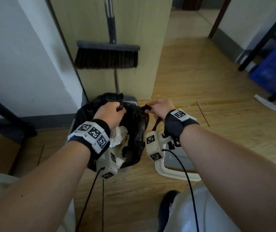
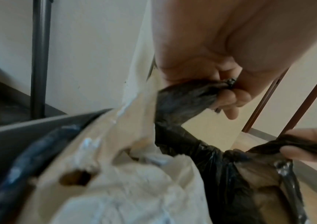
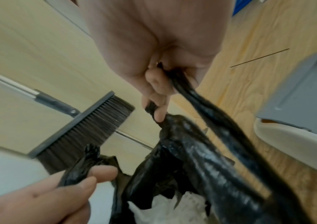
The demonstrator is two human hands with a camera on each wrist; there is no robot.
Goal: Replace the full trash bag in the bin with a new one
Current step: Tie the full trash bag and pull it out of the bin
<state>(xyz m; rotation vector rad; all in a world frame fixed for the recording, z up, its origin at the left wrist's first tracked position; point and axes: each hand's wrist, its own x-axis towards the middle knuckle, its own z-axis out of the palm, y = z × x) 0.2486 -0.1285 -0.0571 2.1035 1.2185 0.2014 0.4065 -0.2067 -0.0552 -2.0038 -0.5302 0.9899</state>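
Wooden floor [image 1: 192, 84] carries a broom [image 1: 107, 55] leaning behind the bin [image 1: 125, 169] and a lid [image 1: 175, 171] beside it. Left hand [image 1: 112, 113] and right hand [image 1: 160, 108] each pinch a gathered corner of the black trash bag [image 1: 133, 131] in their grip.

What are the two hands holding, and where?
Both grip the black trash bag by its bunched top handles: left hand one side, right hand the other.

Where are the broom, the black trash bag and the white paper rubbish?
broom [image 1: 107, 57]: head view, on its bristles.
black trash bag [image 1: 134, 131]: head view, right side wall.
white paper rubbish [image 1: 118, 134]: head view, crumpled middle.
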